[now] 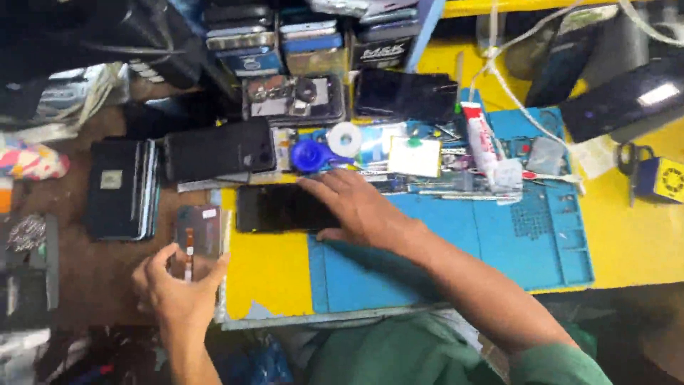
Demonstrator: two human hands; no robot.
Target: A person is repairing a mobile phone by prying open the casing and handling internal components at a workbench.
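Far left: a stack of dark slabs [121, 187], flat and thin, edges aligned like shelved stock, lying on brown wood. Just right of it, a black phone [219, 150] back-up, camera cluster showing, glossy and rounded at the corners.

Left hand [178, 285] low at the bench edge, fingers half curled round a thin panel [201, 232] with an orange flex strip running down it; pinched at the lower edge between thumb and fingers, apparently tilted up off the bench, probably so the fragile strip stays clear of the surface. Grip light, not a fist.

Further right, a dark phone [281, 208] lying flat, screen-side up, matte black glass, half on yellow tabletop [267, 274] and half at the edge of a blue mat [527, 242]. Right hand [356, 210] spread over its right end, palm down, fingers nearly straight, pressing or steadying rather than gripping; whether lifted at all, cannot tell.

Above the hand: a blue suction cup [308, 155], a white tape roll [345, 139], a white card with a green knob [413, 155], then a white-and-red tube [481, 139] amid thin metal tools. Mat rubbery, ribbed with small compartments, evidently to stop parts sliding. Far right, black scissors [628, 160] on yellow.
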